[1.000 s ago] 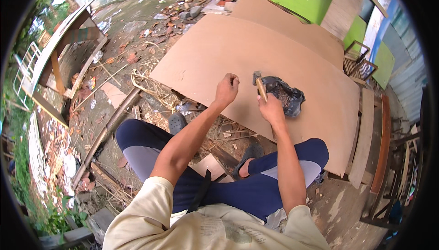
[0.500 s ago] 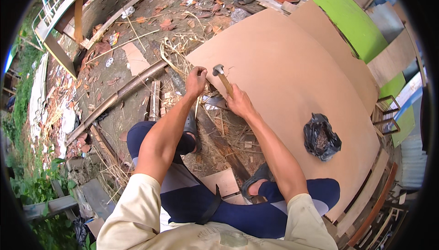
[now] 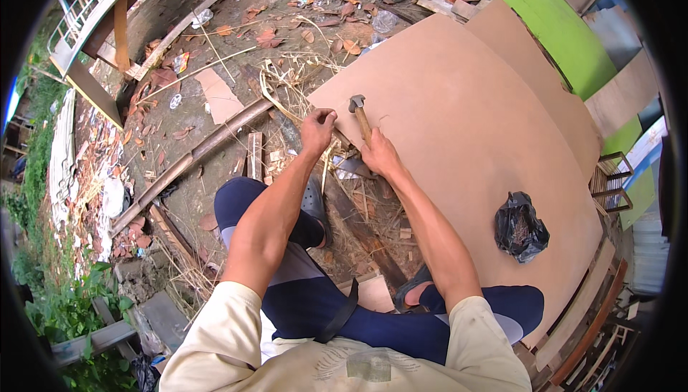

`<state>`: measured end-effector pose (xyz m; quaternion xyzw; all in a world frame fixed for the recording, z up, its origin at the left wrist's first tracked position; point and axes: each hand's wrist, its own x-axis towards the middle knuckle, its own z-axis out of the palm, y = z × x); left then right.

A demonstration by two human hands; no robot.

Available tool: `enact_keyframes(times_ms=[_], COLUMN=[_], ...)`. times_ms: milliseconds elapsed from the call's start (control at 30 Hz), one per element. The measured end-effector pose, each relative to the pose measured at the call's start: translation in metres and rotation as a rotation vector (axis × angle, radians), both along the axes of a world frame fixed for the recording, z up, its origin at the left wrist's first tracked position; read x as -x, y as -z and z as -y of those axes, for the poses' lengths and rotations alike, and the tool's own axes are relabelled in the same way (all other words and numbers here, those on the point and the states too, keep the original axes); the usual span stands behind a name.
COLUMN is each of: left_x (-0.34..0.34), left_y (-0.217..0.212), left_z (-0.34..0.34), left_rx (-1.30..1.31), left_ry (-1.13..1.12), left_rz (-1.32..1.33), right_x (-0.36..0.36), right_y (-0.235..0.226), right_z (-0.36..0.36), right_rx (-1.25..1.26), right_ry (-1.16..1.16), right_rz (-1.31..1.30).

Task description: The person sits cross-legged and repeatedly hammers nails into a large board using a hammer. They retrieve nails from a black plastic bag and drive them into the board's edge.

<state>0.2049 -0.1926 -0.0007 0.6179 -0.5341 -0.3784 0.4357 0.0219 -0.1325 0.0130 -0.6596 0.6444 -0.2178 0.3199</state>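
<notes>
The right grip (image 3: 380, 153) is wrapped around the handle of a hammer (image 3: 363, 121). The handle points away from the body, its near end hidden inside the fist, and the metal head stands just beyond the right grip. From above, the head shows against a broad brown sheet (image 3: 459, 141); whether it touches the surface or hangs over it cannot be told.

The left grip (image 3: 317, 132) is just left of the hammer, beside the sheet's near left corner. Its fingers are curled with the tips drawn close together, but whether they pinch something small or nothing at all cannot be made out.

To the right of the right grip and nearer the body, well apart from it, a black plastic bag (image 3: 521, 227) lies crumpled open on the sheet. Small brownish pieces show in its mouth, too tiny to identify. Whatever props up the sheet is mostly out of sight beneath it.

Below the left grip, a grey shoe (image 3: 313, 206) is partly covered by the forearm and trouser leg. Far beyond the right grip, to its right, a green panel (image 3: 555, 30) runs toward the dark rim, where its upper end is cut off.
</notes>
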Motion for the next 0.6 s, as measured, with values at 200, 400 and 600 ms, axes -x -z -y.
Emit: enact_keyframes(times_ms=[200,400,600], left_x=[0.021,0.021,0.007], left_y=[-0.002,0.030,0.054], left_z=[-0.012,-0.006,0.007], left_rx=[0.039,-0.011,-0.216], left_ry=[-0.015,-0.270,-0.304], left_rz=[0.061,-0.286,-0.373], right_x=[-0.003,-0.017,-0.022], right_y=[0.001,-0.001,-0.001], right_z=[-0.015,-0.018,-0.010], right_rx=[0.043,0.033,-0.070], right_ry=[-0.001,-0.001,0.058], right_rz=[-0.110,-0.172,-0.007])
